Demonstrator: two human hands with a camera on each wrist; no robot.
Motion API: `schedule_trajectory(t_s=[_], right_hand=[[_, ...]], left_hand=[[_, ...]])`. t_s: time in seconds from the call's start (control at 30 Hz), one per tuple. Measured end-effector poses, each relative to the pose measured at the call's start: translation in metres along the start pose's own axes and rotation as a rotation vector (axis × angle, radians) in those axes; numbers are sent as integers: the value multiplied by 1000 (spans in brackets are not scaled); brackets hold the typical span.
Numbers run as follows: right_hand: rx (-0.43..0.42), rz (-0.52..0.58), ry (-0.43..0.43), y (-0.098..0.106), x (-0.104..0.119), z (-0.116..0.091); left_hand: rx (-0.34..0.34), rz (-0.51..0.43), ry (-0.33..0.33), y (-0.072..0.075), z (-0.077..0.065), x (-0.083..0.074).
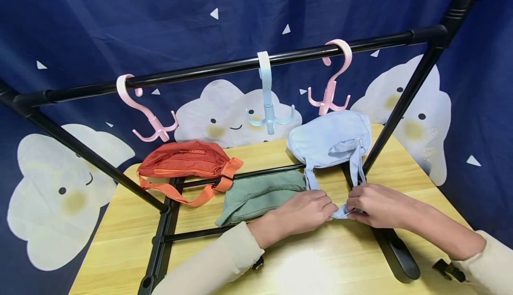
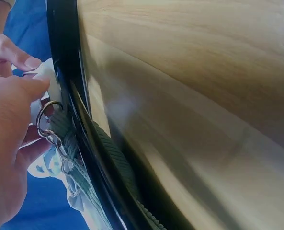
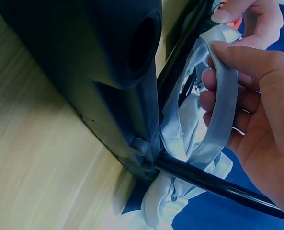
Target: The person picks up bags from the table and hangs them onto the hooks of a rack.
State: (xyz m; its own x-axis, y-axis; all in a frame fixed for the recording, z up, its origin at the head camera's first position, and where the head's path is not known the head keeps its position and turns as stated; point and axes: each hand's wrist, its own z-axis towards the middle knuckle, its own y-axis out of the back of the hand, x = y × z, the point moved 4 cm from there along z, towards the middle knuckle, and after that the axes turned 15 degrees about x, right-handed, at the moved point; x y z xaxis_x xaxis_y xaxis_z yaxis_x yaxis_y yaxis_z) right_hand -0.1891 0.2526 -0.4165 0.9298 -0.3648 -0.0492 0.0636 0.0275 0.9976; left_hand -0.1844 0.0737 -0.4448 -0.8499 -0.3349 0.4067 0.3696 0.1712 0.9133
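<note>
A light blue waist bag (image 1: 332, 137) lies at the right of the rack, its strap (image 1: 340, 213) stretched toward the front. My left hand (image 1: 306, 212) pinches this strap, and my right hand (image 1: 376, 206) grips it a short way to the right. In the right wrist view the strap (image 3: 223, 108) makes a loop, with the right thumb and curled fingers (image 3: 209, 99) around it. Left of the left hand lies a green bag (image 1: 262, 194). A metal ring (image 2: 38, 120) and green webbing show beside the left fingers in the left wrist view.
A black rack (image 1: 200, 71) stands on the wooden table (image 1: 108, 241). From its top bar hang a left pink hook (image 1: 152, 121), a blue hook (image 1: 267, 94) and a right pink hook (image 1: 332, 85). A red waist bag (image 1: 186, 159) lies at the left, across a lower bar.
</note>
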Motion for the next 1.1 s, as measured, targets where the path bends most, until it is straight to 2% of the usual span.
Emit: schedule_trajectory(t_s=[0.2, 0.43, 0.67, 0.97, 1.1], right_hand=[[-39, 13, 1, 3, 2, 1], [-42, 91, -60, 3, 2, 2], [-4, 105, -61, 1, 4, 0], [7, 237, -117, 3, 2, -1], [-8, 274, -106, 7, 1, -1]], left_hand=[[-46, 40, 9, 2, 0, 0], [-114, 18, 7, 8, -1, 6], [-88, 7, 4, 15, -3, 12], [-92, -11, 8, 26, -4, 18], [-82, -27, 12, 29, -5, 21]])
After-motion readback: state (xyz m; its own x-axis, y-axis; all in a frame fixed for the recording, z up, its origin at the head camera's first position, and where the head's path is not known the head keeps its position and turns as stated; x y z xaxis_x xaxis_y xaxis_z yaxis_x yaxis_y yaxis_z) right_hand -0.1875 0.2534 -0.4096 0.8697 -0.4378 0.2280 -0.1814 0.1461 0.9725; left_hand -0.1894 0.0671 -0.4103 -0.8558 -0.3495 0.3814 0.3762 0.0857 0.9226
